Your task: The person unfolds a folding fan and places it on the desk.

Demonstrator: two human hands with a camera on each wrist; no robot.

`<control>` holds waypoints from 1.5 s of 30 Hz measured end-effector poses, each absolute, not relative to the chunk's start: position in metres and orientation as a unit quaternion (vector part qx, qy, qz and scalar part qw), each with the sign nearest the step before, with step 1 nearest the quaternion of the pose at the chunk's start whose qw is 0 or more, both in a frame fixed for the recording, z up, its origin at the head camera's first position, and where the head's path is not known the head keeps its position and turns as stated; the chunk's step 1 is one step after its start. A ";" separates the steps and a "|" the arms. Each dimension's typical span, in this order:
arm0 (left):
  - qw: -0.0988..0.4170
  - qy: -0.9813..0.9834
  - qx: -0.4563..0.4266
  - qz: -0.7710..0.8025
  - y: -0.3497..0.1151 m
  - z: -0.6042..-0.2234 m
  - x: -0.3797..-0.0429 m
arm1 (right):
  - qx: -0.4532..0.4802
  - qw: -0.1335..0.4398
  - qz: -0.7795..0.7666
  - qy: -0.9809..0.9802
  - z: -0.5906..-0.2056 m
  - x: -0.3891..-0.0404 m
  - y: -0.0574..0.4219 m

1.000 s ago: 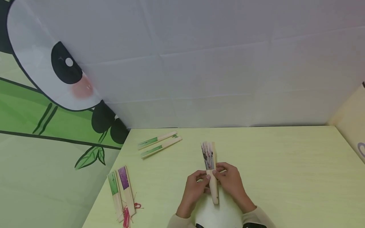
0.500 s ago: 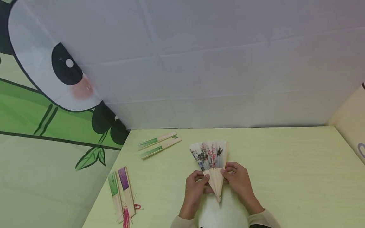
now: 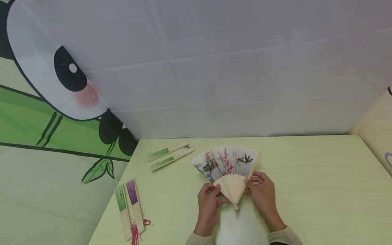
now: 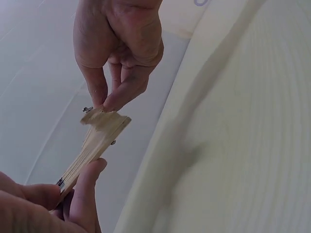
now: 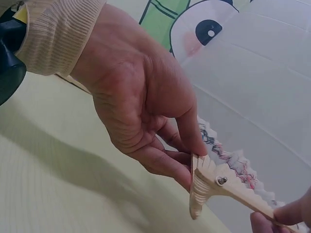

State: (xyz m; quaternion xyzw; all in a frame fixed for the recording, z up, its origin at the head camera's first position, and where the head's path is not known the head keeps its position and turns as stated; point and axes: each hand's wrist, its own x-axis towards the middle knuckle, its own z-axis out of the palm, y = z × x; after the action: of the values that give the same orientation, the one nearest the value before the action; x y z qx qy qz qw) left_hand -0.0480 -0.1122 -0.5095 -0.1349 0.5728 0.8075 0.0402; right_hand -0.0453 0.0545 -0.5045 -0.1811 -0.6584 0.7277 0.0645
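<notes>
A folding fan (image 3: 228, 163) with pale wooden ribs is spread partway in the head view. Its white leaf carries pink blossoms and a dark bird. My left hand (image 3: 209, 204) pinches the fan's left outer rib, while my right hand (image 3: 262, 194) pinches the right one between thumb and fingers. In the left wrist view the ribs (image 4: 99, 136) appear nearly edge-on between both hands. From the right wrist, the metal pivot (image 5: 221, 180) shows on the ribs, and the rippled leaf lies behind them. The fan is held above the table.
Two folded fans with green ends (image 3: 171, 160) lie at the table's back left. Nearer, a folded green fan (image 3: 123, 207) lies beside a folded purple fan (image 3: 135, 204) with a red tassel (image 3: 135, 234). A pale printed cloth (image 3: 214, 85) rises behind the table (image 3: 321, 190).
The fan has gone from almost folded to widely spread. My right hand has moved right and a little upward with its rib; the left hand has hardly moved.
</notes>
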 end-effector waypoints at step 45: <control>-0.007 0.449 -0.180 0.875 -0.061 -0.518 -0.054 | -0.314 0.245 0.810 -0.431 -0.511 -0.048 0.076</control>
State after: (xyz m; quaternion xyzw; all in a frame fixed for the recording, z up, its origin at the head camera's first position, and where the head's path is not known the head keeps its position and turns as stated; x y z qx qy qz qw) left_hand -0.0541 -0.0606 -0.5183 -0.1800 0.4490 0.8752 -0.0067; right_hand -0.0477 0.0764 -0.5114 -0.3139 -0.4312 0.8096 0.2449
